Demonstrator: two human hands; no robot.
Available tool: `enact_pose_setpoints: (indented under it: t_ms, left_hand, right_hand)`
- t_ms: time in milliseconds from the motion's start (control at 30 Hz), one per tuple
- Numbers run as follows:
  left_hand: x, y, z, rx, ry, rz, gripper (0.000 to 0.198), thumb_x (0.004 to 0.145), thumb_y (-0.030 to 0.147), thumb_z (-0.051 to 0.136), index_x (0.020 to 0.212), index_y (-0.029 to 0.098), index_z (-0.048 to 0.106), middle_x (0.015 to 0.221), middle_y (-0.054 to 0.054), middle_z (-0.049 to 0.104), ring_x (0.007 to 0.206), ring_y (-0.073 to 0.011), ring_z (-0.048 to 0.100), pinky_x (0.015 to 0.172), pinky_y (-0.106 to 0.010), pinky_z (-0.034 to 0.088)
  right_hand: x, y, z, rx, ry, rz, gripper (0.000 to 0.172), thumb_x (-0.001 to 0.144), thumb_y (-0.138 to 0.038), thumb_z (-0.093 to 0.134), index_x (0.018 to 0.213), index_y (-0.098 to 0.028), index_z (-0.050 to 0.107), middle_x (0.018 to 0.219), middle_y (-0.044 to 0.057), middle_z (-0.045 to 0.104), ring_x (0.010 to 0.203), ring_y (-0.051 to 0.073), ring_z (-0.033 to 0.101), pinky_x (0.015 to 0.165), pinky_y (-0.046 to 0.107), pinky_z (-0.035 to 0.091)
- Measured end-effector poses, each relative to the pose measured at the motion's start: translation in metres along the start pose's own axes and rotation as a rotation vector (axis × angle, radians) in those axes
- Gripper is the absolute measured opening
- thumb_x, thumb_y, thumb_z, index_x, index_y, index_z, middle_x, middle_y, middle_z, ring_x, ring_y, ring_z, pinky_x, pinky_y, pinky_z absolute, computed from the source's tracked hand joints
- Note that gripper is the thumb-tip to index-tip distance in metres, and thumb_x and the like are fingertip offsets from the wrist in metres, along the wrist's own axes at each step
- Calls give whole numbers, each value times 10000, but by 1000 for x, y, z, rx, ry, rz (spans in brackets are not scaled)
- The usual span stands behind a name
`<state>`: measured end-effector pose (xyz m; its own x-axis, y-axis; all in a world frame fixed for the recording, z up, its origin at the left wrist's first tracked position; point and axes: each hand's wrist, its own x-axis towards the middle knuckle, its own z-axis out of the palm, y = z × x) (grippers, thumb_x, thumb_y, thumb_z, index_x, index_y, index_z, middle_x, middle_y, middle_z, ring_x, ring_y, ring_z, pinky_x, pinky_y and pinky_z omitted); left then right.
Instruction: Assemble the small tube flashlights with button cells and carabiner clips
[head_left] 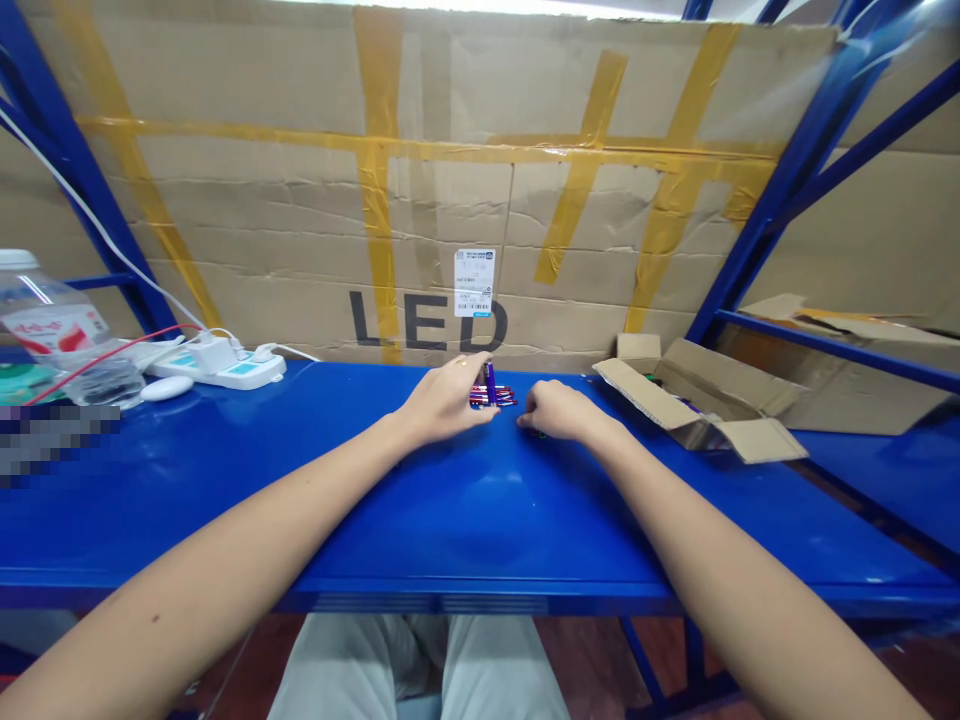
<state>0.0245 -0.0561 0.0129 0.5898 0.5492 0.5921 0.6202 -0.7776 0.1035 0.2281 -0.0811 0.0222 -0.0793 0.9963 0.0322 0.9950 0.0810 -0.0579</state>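
My left hand (450, 400) is closed on a dark purple pen-like stick (490, 383), held upright between thumb and fingertips. Just behind and beside it, several red and purple pen-like sticks (504, 396) lie in a small pile on the blue table (480, 520). To the right of the pile, my right hand (556, 410) is low over the table with its fingers curled together. Something small and dark with a bit of green (538, 434) shows under those fingers; what they grip is mostly hidden.
An open cardboard box (705, 395) stands at the right. At the left are a power strip (240, 370) with cables and a plastic bottle (67, 330). A large cardboard sheet (300, 230) rises behind the table, between blue metal posts.
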Motion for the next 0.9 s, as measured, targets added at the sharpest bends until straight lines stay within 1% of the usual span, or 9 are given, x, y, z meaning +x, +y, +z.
enact_pose_setpoints:
  t_ms: [100,200,300,400,500,567,733,800,900]
  left_hand:
    - [-1,0,1,-29,-25,-5,701,790,404,655,1389,133,412,1291,-141,605,1129,-290,609,918,-395,505]
    - [-2,0,1,-47,-50,-9,718,801,431,649,1409,150,389,1282,-138,610,1114,-294,619,887,-391,510]
    - [-2,1,1,-59,-48,-4,731,802,444,650,1416,156,375,1273,-138,615,1109,-291,620,891,-390,503]
    - [-2,2,-1,-68,-45,-6,723,808,423,641,1420,151,368,1253,-134,624,1085,-286,629,873,-384,504]
    - [-2,2,-1,-91,-29,-23,703,810,403,636,1415,159,376,1227,-130,634,1058,-287,638,837,-375,506]
    - [-2,0,0,-141,-18,-46,698,802,382,645,1410,167,378,1170,-121,654,1013,-277,650,809,-365,503]
    - [-2,-2,7,-418,-69,-105,696,779,271,662,1398,179,359,905,-36,673,814,-183,648,726,-291,483]
    - [-1,-1,8,-531,-84,-144,703,764,235,668,1392,181,358,843,-4,658,740,-146,625,692,-261,469]
    - [0,1,9,-646,-52,-210,721,752,201,664,1400,187,347,758,37,620,672,-115,593,669,-244,454]
  right_hand:
    - [2,1,3,21,18,-23,135,739,-313,702,740,-178,704,792,136,700,769,268,665,604,311,423]
    - [2,0,5,94,43,-73,76,696,-225,700,643,-189,660,697,103,678,656,225,631,548,294,389]
    - [-1,-6,6,225,37,-125,105,624,-169,704,574,-188,613,591,44,631,549,165,560,491,266,342]
    - [-4,-13,7,367,23,-216,141,630,-175,657,533,-182,555,522,-6,557,496,122,486,464,249,307]
    - [-5,-14,8,489,69,-261,161,685,-201,588,543,-180,515,516,-20,534,489,104,450,455,240,293]
    - [-4,-12,8,584,70,-266,155,718,-207,558,571,-176,522,524,-9,564,489,103,471,451,233,313]
    - [1,-6,7,980,-107,-250,74,739,-198,555,674,-162,551,669,60,699,405,89,499,371,216,341]
    - [3,-6,9,1121,-125,-257,59,742,-195,559,694,-168,537,702,67,707,413,94,517,361,216,365]
    - [6,-10,14,1242,-125,-267,51,754,-189,573,770,-177,527,667,26,665,451,103,536,396,223,420]
